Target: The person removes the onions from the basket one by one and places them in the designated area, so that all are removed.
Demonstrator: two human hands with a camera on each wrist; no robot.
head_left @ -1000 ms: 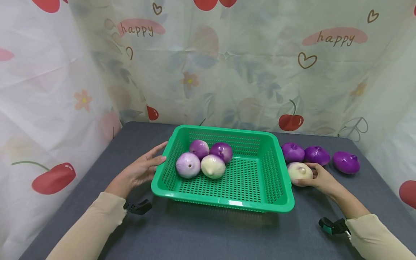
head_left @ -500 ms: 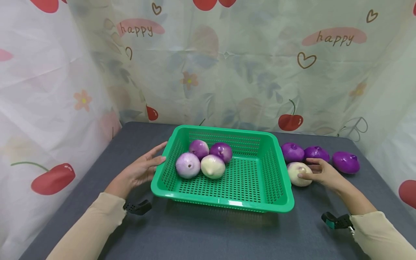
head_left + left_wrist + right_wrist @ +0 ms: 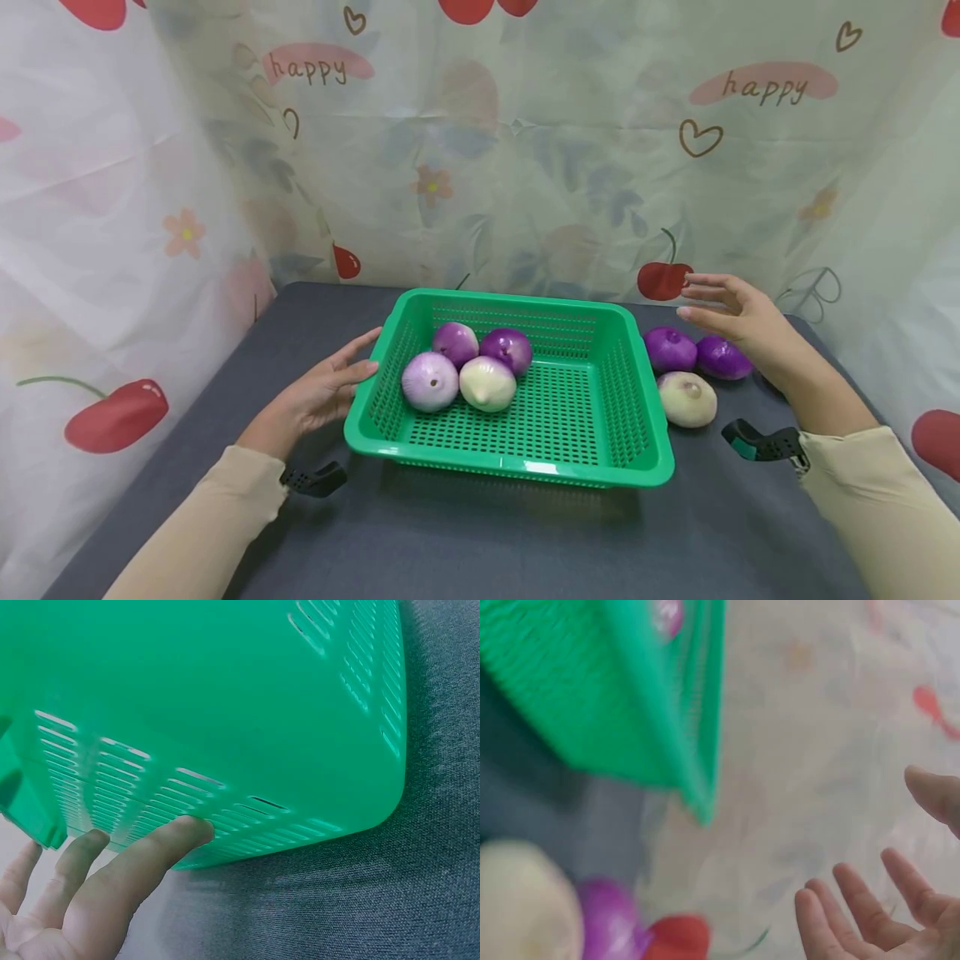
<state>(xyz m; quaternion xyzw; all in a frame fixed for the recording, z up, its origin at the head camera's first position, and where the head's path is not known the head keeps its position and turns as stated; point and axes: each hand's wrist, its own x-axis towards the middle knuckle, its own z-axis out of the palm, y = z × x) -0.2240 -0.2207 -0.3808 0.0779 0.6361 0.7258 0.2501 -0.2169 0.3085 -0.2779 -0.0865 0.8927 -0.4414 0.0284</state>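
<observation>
A green plastic basket (image 3: 480, 468) holds several purple and white onions grouped in its left half, among them a pale one (image 3: 487, 385) and a lilac one (image 3: 430, 382). My left hand (image 3: 318, 400) is at the basket's left side; in the left wrist view its outstretched fingers (image 3: 161, 851) lie against the slotted wall. Raised above the onions right of the basket, my right hand (image 3: 753, 333) is empty, its fingers spread apart. Below it are a white onion (image 3: 687, 400) and two purple onions, one behind it (image 3: 670, 349) and one farther right (image 3: 722, 358).
The grey tabletop (image 3: 480, 550) extends in front of the basket. A printed curtain (image 3: 525, 167) hangs behind and on both sides. My right forearm (image 3: 825, 396) covers the table's right part, where another onion was visible earlier.
My right hand has left the white onion and risen up and back, fingers spreading. That onion stays beside the basket. My left hand holds its place.
</observation>
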